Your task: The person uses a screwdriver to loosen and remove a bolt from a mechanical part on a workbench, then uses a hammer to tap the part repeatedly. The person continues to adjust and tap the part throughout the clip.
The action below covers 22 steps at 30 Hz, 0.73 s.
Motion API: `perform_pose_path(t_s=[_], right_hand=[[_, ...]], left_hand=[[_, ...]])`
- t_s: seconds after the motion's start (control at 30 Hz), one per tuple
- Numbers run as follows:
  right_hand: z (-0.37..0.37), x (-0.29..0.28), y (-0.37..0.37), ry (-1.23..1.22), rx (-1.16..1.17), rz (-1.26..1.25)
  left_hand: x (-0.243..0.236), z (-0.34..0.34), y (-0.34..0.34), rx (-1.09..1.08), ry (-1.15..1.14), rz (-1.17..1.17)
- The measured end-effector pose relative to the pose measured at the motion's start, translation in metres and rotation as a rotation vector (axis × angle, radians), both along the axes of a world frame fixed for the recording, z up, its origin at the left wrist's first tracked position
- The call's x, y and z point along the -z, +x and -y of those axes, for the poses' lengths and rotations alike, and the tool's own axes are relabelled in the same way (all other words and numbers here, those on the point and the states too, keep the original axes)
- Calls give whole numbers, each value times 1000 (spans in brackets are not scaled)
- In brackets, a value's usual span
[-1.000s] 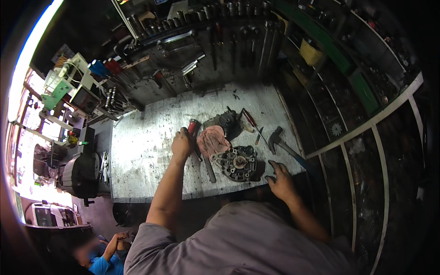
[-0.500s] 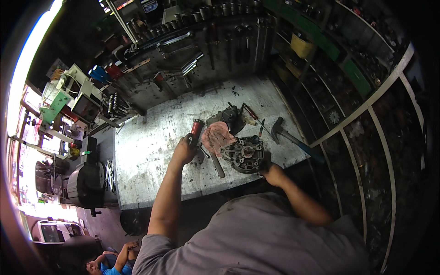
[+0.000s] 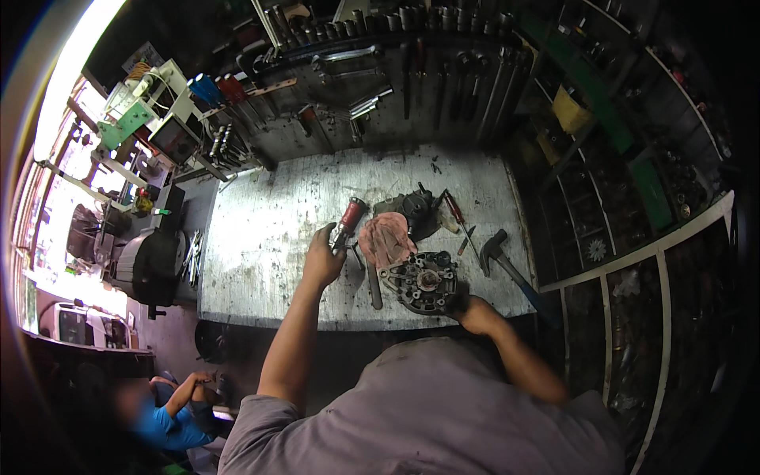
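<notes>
My left hand (image 3: pixel 323 257) is closed round a red-and-silver cylindrical tool (image 3: pixel 351 215) with a dark end, its exact kind unclear. It points away from me, above the metal bench. My right hand (image 3: pixel 479 315) grips the lower right edge of a dark metal engine casing (image 3: pixel 428 279); its fingers are partly hidden by the part. Behind the casing a stained pink rag (image 3: pixel 386 240) lies against another dark machine part (image 3: pixel 414 207). Left of the casing rests a dark tool handle (image 3: pixel 374 286).
On the bench (image 3: pixel 261 253), right of the casing, lie a red-handled screwdriver (image 3: pixel 454 209) and a claw hammer (image 3: pixel 507 261). Wrenches and sockets hang along the back panel (image 3: pixel 348 103). Shelves (image 3: pixel 617 317) stand at right. A seated person in blue (image 3: pixel 178 423) is at lower left.
My view has shifted, so the bench sits differently in the picture. Both hands keep their holds on the red-and-silver tool and the casing; the tool now tilts more to the right.
</notes>
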State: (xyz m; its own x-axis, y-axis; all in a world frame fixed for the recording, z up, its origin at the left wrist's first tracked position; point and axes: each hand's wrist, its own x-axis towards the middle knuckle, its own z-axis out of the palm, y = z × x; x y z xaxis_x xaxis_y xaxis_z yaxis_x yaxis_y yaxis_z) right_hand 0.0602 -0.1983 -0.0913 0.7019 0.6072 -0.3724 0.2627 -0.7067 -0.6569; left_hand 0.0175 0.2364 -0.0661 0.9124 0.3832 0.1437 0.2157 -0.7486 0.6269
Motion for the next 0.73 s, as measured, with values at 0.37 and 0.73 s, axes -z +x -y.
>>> perform_pose_path(t_s=[0.37,0.73], right_hand=[[-12,19,88,592,303,-416],[-67,11,89,792,127,-1190]], left_hand=[[7,191,-108,232,-301,-434],[59,240,-62,-14,-238,333]])
